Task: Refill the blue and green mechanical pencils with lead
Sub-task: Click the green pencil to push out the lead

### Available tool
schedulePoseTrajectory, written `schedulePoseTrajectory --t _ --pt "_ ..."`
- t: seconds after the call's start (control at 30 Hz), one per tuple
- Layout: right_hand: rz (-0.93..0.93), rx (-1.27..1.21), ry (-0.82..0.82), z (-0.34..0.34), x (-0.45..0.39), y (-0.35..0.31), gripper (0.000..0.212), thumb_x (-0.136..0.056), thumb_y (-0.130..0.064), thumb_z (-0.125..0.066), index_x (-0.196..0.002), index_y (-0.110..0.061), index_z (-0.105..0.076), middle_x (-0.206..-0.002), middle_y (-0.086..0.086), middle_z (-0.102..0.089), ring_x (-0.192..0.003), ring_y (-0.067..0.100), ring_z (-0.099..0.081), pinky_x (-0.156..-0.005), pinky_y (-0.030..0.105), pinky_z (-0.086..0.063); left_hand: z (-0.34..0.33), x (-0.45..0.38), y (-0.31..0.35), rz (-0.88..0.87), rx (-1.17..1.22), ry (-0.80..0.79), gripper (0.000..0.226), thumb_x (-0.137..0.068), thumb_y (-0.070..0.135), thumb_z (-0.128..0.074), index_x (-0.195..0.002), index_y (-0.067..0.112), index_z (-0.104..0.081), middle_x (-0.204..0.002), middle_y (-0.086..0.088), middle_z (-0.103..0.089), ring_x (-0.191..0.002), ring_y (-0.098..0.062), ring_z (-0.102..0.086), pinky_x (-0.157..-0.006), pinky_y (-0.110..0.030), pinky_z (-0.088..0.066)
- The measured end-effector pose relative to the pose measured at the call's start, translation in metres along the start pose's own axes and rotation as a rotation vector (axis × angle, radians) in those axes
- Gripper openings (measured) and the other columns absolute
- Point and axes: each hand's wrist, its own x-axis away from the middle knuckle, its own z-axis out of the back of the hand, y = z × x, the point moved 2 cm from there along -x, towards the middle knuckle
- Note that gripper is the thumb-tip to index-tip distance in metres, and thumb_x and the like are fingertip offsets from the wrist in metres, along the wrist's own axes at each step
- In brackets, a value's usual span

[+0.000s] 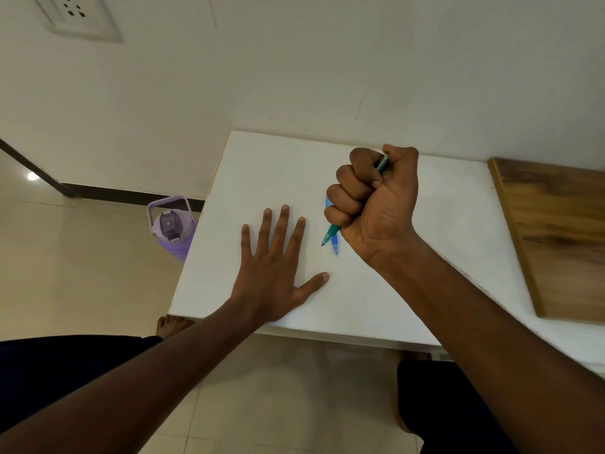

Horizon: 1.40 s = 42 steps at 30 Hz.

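Green pencil (331, 233) mostly hidden in right hand (376, 204) fist, fingers wrapped around it; blue pencil (335, 247) half-hidden beneath. Left hand (275, 273) flat on desk (278, 165), fingers spread wide.

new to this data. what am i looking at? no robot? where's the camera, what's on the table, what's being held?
No robot here: a person works with bare hands, and the single picture comes from a wide-angle camera on their head, looking down and forward.

The left hand lies flat, fingers spread, on the white table. The right hand is a fist wrapped round the green pencil, tip pointing down toward the person. The blue pencil sits just under that fist, mostly hidden; I cannot tell whether it is held too or lying on the table.

A wooden board is at the table's right end. A purple bottle stands on the floor to the left. No lead container is visible.
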Motion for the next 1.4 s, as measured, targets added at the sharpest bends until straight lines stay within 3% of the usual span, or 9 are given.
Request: schedulePoseTrajectory --t 0.53,0.63,0.77,0.87,1.0,1.1,1.2,1.33,1.4 --pt "0.010 0.032 0.021 -0.0002 -0.0007 -0.0001 0.050 -0.105 -0.038 -0.016 -0.059 -0.020 -0.020 -0.052 -0.004 -0.014 -0.044 0.010 -0.011 -0.046 0.014 -0.020 -0.0013 -0.0008 -0.0001 -0.001 0.010 0.008 0.108 -0.087 0.095 -0.018 -0.169 0.027 0.003 -0.177 -0.005 0.017 -0.163 -0.035 0.013 -0.125 -0.070 -0.007" --pt "0.013 0.012 0.020 -0.0006 -0.0006 0.0002 0.053 -0.105 -0.046 -0.020 -0.059 -0.019 -0.019 -0.052 -0.004 -0.013 -0.044 0.010 -0.010 -0.046 0.015 -0.017 -0.0018 -0.0015 -0.0007 0.003 0.007 0.009 0.108 -0.087 0.095 -0.018 -0.169 0.027 0.002 -0.177 -0.005 0.016 -0.163 -0.035 0.011 -0.125 -0.070 -0.008" --pt "-0.008 0.033 0.026 0.0003 -0.0021 0.0000 0.051 -0.106 -0.039 -0.017 -0.058 -0.020 -0.020 -0.052 -0.003 -0.013 -0.044 0.011 -0.010 -0.046 0.013 -0.020 -0.0026 -0.0015 -0.0005 -0.001 0.009 0.006 0.109 -0.087 0.095 -0.019 -0.169 0.026 0.001 -0.177 -0.005 0.015 -0.163 -0.036 0.011 -0.125 -0.070 -0.008" --pt "-0.020 0.003 0.024 0.0002 -0.0022 0.0004 0.055 -0.106 -0.046 -0.021 -0.058 -0.020 -0.019 -0.052 -0.004 -0.013 -0.044 0.011 -0.010 -0.046 0.015 -0.017 -0.0019 -0.0013 -0.0004 0.004 0.003 -0.003 0.109 -0.087 0.095 -0.018 -0.169 0.027 0.003 -0.177 -0.005 0.017 -0.163 -0.035 0.012 -0.125 -0.070 -0.007" --pt "-0.008 0.029 0.038 0.0015 -0.0027 0.0005 0.050 -0.105 -0.038 -0.020 -0.058 -0.019 -0.018 -0.052 -0.003 -0.012 -0.044 0.012 -0.009 -0.048 0.016 -0.017 0.0008 -0.0013 0.0006 0.004 0.002 -0.011 0.109 -0.087 0.095 -0.016 -0.169 0.027 0.004 -0.176 -0.005 0.018 -0.163 -0.035 0.013 -0.126 -0.069 -0.007" --pt "-0.018 0.011 0.035 0.0019 -0.0029 0.0006 0.055 -0.106 -0.047 -0.023 -0.057 -0.020 -0.019 -0.051 -0.004 -0.013 -0.044 0.011 -0.010 -0.047 0.017 -0.016 0.0023 -0.0007 0.0006 0.003 0.000 -0.015 0.108 -0.087 0.095 -0.015 -0.169 0.027 0.005 -0.176 -0.005 0.019 -0.163 -0.035 0.014 -0.126 -0.069 -0.006" --pt "-0.010 0.053 0.067 0.0033 -0.0034 0.0010 0.052 -0.106 -0.039 -0.022 -0.058 -0.020 -0.019 -0.052 -0.003 -0.013 -0.045 0.012 -0.009 -0.048 0.017 -0.015 0.0029 -0.0010 0.0009 0.006 -0.003 -0.022 0.108 -0.086 0.095 -0.014 -0.168 0.027 0.006 -0.176 -0.005 0.020 -0.163 -0.035 0.014 -0.126 -0.069 -0.006" --pt "-0.027 0.011 0.061 0.0040 -0.0042 0.0007 0.058 -0.107 -0.050 -0.025 -0.058 -0.021 -0.017 -0.052 -0.003 -0.012 -0.044 0.012 -0.009 -0.047 0.019 -0.012 0.0030 -0.0011 0.0011 0.007 -0.003 -0.019 0.108 -0.086 0.095 -0.015 -0.168 0.028 0.006 -0.176 -0.005 0.020 -0.163 -0.034 0.015 -0.126 -0.069 -0.006" --pt "-0.039 0.030 0.067 0.0043 -0.0042 0.0007 0.055 -0.107 -0.044 -0.027 -0.058 -0.021 -0.018 -0.052 -0.004 -0.013 -0.044 0.012 -0.010 -0.046 0.018 -0.015 0.0024 -0.0008 0.0008 0.005 -0.001 -0.018 0.108 -0.086 0.095 -0.015 -0.168 0.027 0.006 -0.176 -0.005 0.020 -0.163 -0.035 0.015 -0.126 -0.069 -0.006"
